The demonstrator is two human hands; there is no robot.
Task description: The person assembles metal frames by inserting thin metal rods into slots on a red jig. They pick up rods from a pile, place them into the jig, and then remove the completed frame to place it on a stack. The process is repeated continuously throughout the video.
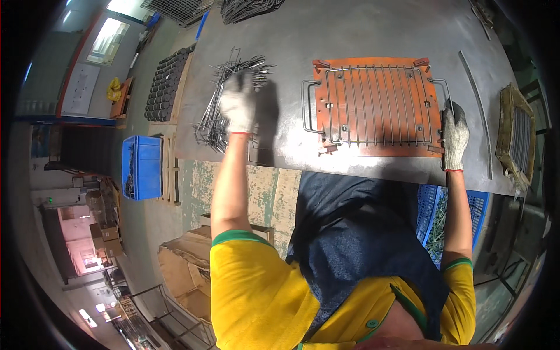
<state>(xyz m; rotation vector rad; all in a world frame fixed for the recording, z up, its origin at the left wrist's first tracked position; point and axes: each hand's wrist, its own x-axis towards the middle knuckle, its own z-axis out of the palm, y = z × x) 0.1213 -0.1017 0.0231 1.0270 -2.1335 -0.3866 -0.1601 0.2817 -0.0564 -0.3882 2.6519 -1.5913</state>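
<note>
A wire grid rack (373, 105) lies on an orange jig plate (373, 149) on the grey steel table (350, 35). A bent wire handle (308, 108) sits at the rack's left side. Another wire handle (442, 83) is at its right side. My right hand (454, 135), in a white knit glove, rests at the jig's right edge with its fingers closed on that right handle. My gloved left hand (238, 104) reaches onto a pile of loose bent wire pieces (219, 119) at the table's left. Its fingers lie over the wires, and the grip is blurred.
A curved metal strip (479, 111) and a framed stack of wire grids (516, 137) lie at the right of the table. Blue crates stand on the floor at left (142, 168) and under the table (479, 210). Stacked dark cylinders (166, 81) and cardboard boxes (181, 265) are at left.
</note>
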